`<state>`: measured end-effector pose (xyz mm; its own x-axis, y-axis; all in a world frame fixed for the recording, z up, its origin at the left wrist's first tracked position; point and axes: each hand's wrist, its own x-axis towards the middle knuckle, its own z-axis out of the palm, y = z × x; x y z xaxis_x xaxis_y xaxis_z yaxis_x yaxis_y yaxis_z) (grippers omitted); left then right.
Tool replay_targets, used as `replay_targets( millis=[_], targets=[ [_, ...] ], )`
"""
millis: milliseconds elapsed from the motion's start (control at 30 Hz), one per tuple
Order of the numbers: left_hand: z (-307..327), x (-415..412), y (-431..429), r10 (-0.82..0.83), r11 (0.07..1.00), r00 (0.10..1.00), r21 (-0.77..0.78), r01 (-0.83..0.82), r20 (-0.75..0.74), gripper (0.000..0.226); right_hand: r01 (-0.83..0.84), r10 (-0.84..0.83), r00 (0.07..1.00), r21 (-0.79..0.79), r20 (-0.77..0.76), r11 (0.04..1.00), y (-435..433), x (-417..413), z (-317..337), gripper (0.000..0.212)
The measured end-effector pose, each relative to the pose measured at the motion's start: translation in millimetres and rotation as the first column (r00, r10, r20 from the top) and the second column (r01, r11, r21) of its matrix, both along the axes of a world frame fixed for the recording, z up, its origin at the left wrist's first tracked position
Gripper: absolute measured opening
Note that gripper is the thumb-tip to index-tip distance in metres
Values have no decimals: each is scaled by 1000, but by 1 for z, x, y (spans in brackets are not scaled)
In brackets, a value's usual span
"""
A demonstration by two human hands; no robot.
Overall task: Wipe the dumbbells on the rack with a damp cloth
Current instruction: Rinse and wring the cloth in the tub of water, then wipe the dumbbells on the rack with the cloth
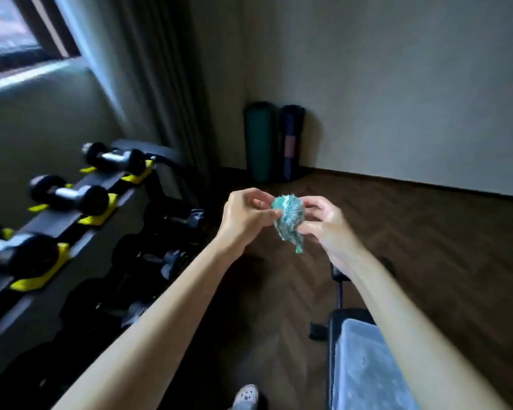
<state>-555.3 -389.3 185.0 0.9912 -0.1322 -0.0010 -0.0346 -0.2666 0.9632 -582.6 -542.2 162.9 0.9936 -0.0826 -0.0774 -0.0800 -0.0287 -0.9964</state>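
1. the left hand and the right hand are up in front of the person, close together, over the wood floor
2. both hands hold a small green-blue cloth scrunched into a ball; the left thumb and fingers pinch its left side, the right fingers curl round its right side, and a little tail of cloth hangs down
3. the cloth is in the air, to the right of the rack, and does not touch it
4. three dumbbells sit on yellow pads along the top of the rack: the far dumbbell, the middle dumbbell and the near dumbbell; they have black ends and shiny handles
5. more dark weights sit lower on the rack, too blurry to tell well
6. a green mat and a dark mat, both rolled up, stand side by side in the corner by the wall
7. a black bench with a pale blue thing on it is under the right arm
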Motion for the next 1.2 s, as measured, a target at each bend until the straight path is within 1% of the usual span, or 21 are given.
replay_targets(
  millis=[67, 167, 233, 267, 300, 333, 433, 500, 567, 600, 667, 700, 800, 833, 900, 967, 1000, 1033, 1100, 1167, 1200],
  targets=[
    [9, -14, 59, 158, 987, 987, 3, -158, 10, 14, -160, 160, 987, -31, 0, 987, 56, 12, 12, 42],
    [14, -46, 145, 385, 923, 923, -8, -385, 21, 10, -453, 453, 892, -51, -8, 890, 145, 15, 23, 40],
    [15, -77, 203, 530, 848, 847, -22, -529, 36, 13, -635, 634, 773, -40, -26, 772, 206, 8, 28, 34],
    [14, -86, 220, 561, 828, 828, -40, -560, 24, 15, -695, 694, 719, -4, -38, 719, 224, 6, 28, 30],
    [12, -107, 250, 627, 778, 779, -62, -625, 10, 17, -772, 772, 633, 33, -52, 635, 259, -1, 29, 25],
    [10, -124, 275, 667, 744, 745, -71, -665, 7, 18, -812, 814, 576, 62, -68, 580, 288, -7, 29, 22],
    [4, -179, 340, 752, 657, 659, -69, -751, -10, 20, -882, 883, 460, 64, -88, 466, 372, -34, 24, 8],
    [-2, -225, 387, 816, 574, 577, -63, -817, -45, 19, -941, 937, 333, 35, -103, 338, 433, -61, 18, 11],
    [-9, -261, 423, 845, 527, 529, -50, -848, -82, 18, -972, 965, 233, -66, -123, 227, 477, -85, 13, 16],
    [-13, -285, 447, 871, 484, 484, -25, -875, -88, 19, -974, 975, 181, -161, -130, 159, 507, -102, 9, 19],
    [-18, -308, 472, 890, 453, 449, 49, -890, -80, 20, -940, 980, 131, -332, -148, 76, 539, -123, 7, 23],
    [-23, -331, 500, 908, 418, 412, 76, -905, -78, 21, -926, 984, 71, -377, -162, 5, 573, -145, 2, 24],
    [-33, -378, 558, 919, 375, 362, 60, -925, -155, 21, -901, 983, -41, -419, -179, -114, 645, -196, -5, 21],
    [-36, -394, 577, 919, 357, 344, 35, -934, -192, 21, -900, 981, -61, -416, -184, -134, 667, -212, -7, 15],
    [-39, -429, 616, 920, 310, 306, -20, -950, -247, 23, -922, 958, -111, -332, -264, -198, 706, -241, -14, 11],
    [-43, -458, 645, 900, 296, 319, -120, -948, -298, 24, -951, 927, -143, -212, -347, -226, 732, -261, -22, 14],
    [-46, -476, 664, 883, 297, 336, -166, -940, -327, 23, -956, 933, -137, -203, -332, -213, 749, -274, -28, 20],
    [-48, -484, 671, 869, 312, 360, -189, -931, -340, 23, -957, 952, -104, -232, -287, -175, 755, -278, -33, 23],
    [-53, -500, 688, 847, 344, 384, -172, -923, -368, 24, -933, 979, -47, -342, -197, -114, 772, -292, -39, 16],
    [-59, -510, 701, 853, 360, 368, -93, -928, -370, 25, -875, 988, -12, -476, -156, -86, 789, -303, -43, 7],
    [-62, -513, 707, 866, 360, 348, -37, -932, -360, 25, -833, 990, 13, -550, -137, -65, 797, -306, -45, 9]
  ],
)
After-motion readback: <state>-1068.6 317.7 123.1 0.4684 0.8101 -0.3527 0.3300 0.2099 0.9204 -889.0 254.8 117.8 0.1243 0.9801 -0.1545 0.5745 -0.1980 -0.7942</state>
